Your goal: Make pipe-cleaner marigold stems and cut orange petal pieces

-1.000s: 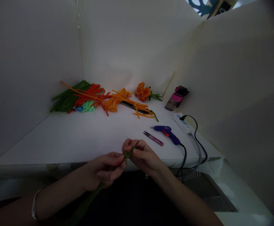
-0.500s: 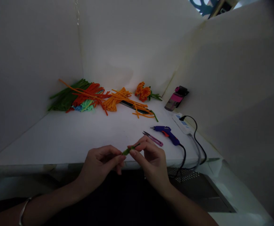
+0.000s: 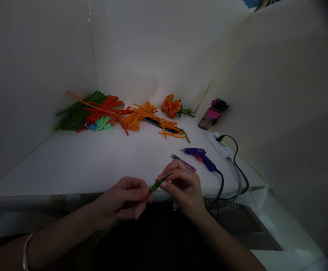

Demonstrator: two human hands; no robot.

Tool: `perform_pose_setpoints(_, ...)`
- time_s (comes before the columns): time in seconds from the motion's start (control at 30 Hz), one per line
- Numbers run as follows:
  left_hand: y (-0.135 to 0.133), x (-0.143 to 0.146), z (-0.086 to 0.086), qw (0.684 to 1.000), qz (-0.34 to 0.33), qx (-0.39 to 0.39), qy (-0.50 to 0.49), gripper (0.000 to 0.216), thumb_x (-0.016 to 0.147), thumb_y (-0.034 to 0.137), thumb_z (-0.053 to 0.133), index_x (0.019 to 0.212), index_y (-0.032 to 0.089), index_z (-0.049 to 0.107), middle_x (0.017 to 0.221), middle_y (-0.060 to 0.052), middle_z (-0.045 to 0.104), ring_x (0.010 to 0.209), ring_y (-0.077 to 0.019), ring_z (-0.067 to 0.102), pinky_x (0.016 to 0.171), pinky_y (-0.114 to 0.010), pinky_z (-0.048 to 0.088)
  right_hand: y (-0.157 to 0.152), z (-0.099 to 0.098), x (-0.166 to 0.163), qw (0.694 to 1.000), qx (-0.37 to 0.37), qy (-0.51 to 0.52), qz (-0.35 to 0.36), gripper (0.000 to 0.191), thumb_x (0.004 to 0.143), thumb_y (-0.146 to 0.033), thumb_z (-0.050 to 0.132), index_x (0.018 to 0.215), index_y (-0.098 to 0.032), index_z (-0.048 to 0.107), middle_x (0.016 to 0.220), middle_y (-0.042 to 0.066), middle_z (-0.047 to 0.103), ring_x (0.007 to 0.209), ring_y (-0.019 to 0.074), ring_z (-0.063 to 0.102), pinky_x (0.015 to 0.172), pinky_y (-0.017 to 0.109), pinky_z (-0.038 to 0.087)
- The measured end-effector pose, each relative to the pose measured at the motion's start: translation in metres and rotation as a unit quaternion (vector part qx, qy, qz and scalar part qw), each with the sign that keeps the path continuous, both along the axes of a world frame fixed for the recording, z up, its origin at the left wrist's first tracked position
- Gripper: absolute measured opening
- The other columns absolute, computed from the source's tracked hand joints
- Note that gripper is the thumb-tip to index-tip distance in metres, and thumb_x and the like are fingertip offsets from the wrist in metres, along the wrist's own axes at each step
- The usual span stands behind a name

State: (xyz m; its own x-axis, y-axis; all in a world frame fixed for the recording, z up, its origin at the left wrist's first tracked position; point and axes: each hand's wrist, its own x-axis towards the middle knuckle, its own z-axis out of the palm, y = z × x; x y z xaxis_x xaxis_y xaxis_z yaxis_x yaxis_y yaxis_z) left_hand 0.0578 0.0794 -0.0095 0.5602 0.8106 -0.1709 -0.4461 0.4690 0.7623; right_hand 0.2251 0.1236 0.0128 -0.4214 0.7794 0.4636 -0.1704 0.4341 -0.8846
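Between my two hands, close to the table's front edge, is a green pipe cleaner [image 3: 155,186] that looks wound round a thin dark stem, whose tip [image 3: 168,175] sticks out past my right fingers. My left hand [image 3: 128,197] pinches the lower left end with thumb and forefinger. With thumb and fingertips closed, my right hand [image 3: 183,188] grips the upper part. A faint green shape shows below my left hand, too dark to make out. Just beyond my right hand lie pink-handled thread snips [image 3: 188,166] and a purple glue gun [image 3: 200,156].
Bundles of green [image 3: 78,114], red [image 3: 104,109] and orange pipe cleaners [image 3: 138,116] lie at the back, beside orange pipe-cleaner flowers [image 3: 172,107]. A bottle [image 3: 211,114] and a power strip [image 3: 219,146] with cables stand on the right. White panels [image 3: 164,49] enclose the table.
My left hand has turned a little and its lower fingers have spread downward. More of the green pipe cleaner shows between my hands. The view has shifted slightly.
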Motion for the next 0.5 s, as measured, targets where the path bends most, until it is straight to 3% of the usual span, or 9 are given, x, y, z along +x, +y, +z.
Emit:
perform_pose_setpoints(0.13,-0.001,-0.001,-0.002,0.996,-0.058,-0.051,-0.040,0.022,0.072,0.034,0.067,0.065,0.014,0.060,0.032,0.008,0.041,0.023,-0.0003,0.011,0.026,-0.016,0.006,0.006,-0.014,-0.002,0.998,-0.018,0.041,0.053,0.005,0.072,-0.029,0.070,0.076,-0.030,0.071,0.077,0.002,0.057,0.073,0.0156,0.053,0.066,0.031,0.045)
perform_pose_setpoints(0.37,-0.004,0.004,-0.010,0.985,-0.118,-0.062,-0.111,0.022,0.071,0.035,0.068,0.067,0.014,0.062,0.033,0.008,0.043,0.020,-0.0016,0.013,0.022,-0.017,0.011,0.006,-0.029,-0.009,0.988,-0.073,0.091,0.103,0.006,0.069,-0.038,0.071,0.070,-0.032,0.071,0.071,0.000,0.053,0.068,0.0153,0.050,0.065,0.032,0.042)
perform_pose_setpoints(0.43,-0.005,0.005,-0.007,0.990,-0.092,-0.054,-0.093,0.022,0.074,0.034,0.065,0.066,0.013,0.061,0.034,0.008,0.043,0.022,-0.0009,0.013,0.024,-0.016,0.011,0.008,-0.031,-0.010,0.982,-0.096,0.111,0.118,0.005,0.069,-0.038,0.071,0.070,-0.033,0.071,0.071,0.000,0.052,0.066,0.0141,0.050,0.063,0.030,0.042)
perform_pose_setpoints(0.5,-0.008,0.007,-0.002,0.997,-0.025,-0.036,-0.056,0.023,0.079,0.030,0.060,0.065,0.013,0.058,0.039,0.006,0.049,0.025,0.0004,0.015,0.028,-0.014,0.011,0.011,-0.030,-0.009,0.981,-0.108,0.111,0.114,0.003,0.071,-0.035,0.070,0.070,-0.032,0.070,0.073,-0.001,0.054,0.066,0.0133,0.051,0.062,0.030,0.043)
